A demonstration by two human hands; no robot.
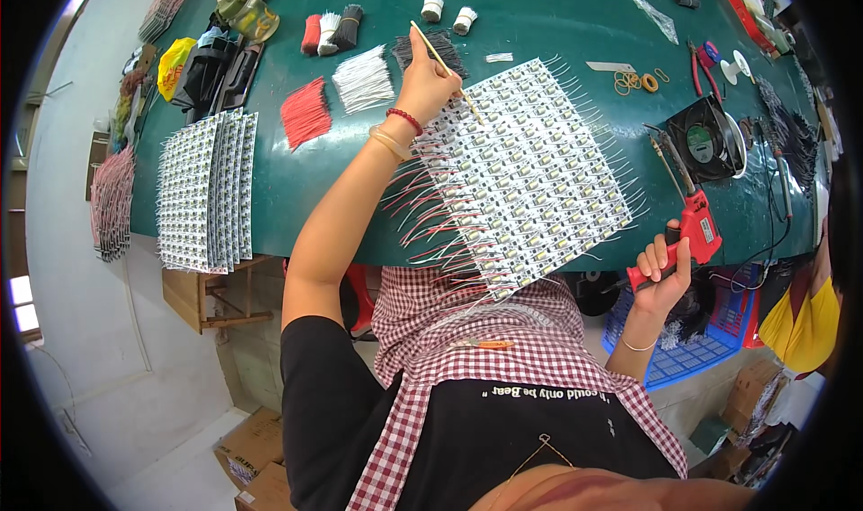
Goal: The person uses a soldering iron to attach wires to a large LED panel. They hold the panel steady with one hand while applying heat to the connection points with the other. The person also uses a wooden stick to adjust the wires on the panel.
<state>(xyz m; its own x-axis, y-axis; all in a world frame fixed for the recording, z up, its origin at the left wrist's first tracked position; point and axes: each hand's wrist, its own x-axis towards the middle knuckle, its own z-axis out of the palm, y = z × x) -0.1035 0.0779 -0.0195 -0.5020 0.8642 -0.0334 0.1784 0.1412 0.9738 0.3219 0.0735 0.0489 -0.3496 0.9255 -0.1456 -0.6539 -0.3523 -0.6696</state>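
Observation:
My left hand (426, 87) is closed round a thin wooden stick (440, 59), whose lower end points at the upper part of a white circuit board panel (539, 178). The panel lies slanted, overhanging the table's near edge. Red and white wires trail from its left side, and pale wires from its right. In my right hand (663, 273) is a red soldering gun (699, 228), its tip raised beside a black fan, apart from the panel. Near my left hand lie loose red wires (306, 113), white wires (363, 78) and black wires (439, 53), the last partly hidden.
Several stacked panels (202, 192) stand at the left edge of the green table (557, 26). The black fan (706, 138) is at the right, near red-handled pliers (706, 71) and rubber bands (629, 83). A blue crate (683, 363) sits below the right edge.

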